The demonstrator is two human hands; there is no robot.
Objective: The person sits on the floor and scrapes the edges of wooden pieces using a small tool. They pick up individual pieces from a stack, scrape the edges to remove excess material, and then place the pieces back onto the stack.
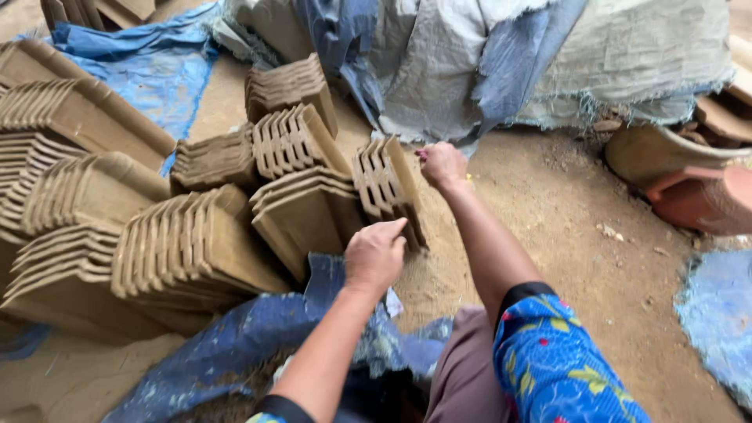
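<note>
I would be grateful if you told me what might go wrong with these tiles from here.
1. The small stack leans on edge between the left hand and right hand; letting go might tip it onto the dirt floor.
2. The neighbouring stacks also lean closely, so a knock could topple several.

Soft, even daylight fills the scene, moderately bright and without glare, so the sandy brown dirt floor (pixel 564 227) carries only faint, diffuse shadows, the deepest of them in the gaps between the stacked brown unfired clay roof tiles (pixel 196 243). Focus is fair at the centre, though the whole picture looks slightly smeared and low in fine detail. Towards the edges the wide lens stretches and softens things, as on the blue floral fabric sleeve (pixel 556 368) at the bottom.
</note>
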